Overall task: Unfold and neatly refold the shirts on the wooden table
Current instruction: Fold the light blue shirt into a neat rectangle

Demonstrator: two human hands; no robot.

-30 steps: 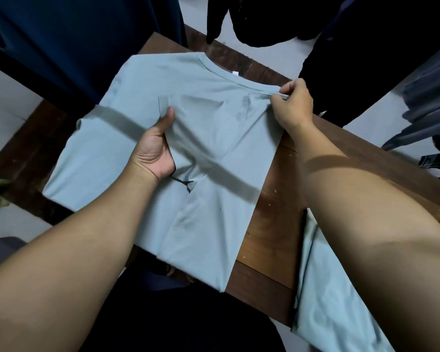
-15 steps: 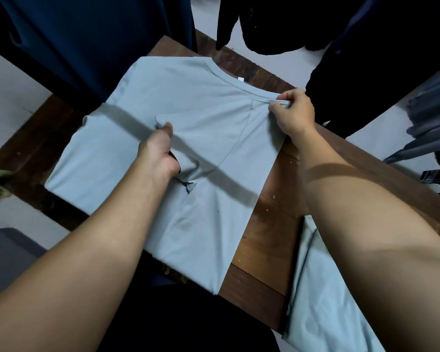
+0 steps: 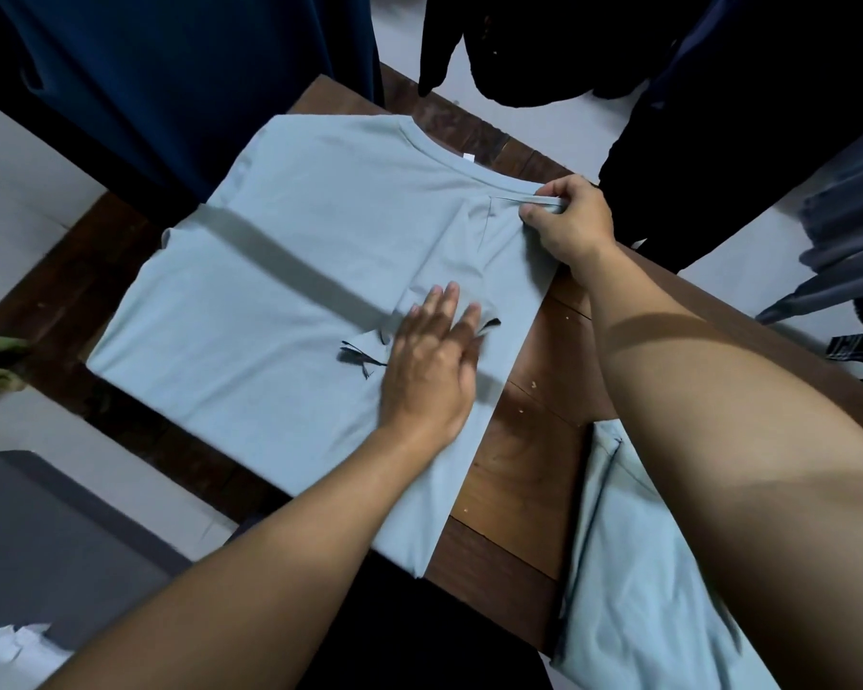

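Observation:
A pale blue-grey shirt lies spread on the wooden table, collar toward the far side, its near hem hanging over the table's front edge. My left hand lies flat on the shirt's right half, fingers straight, pressing a folded-in sleeve down. My right hand pinches the folded shoulder edge at the shirt's far right corner. A second pale blue shirt lies bunched at the table's near right, partly under my right forearm.
Dark garments hang close above the table's far side and to the right. A grey box stands on the floor at the lower left. Bare wood shows between the two shirts.
My left hand let go of the sleeve fabric it gripped, moved right and now lies flat on the folded sleeve. My right hand keeps its pinch at the shoulder.

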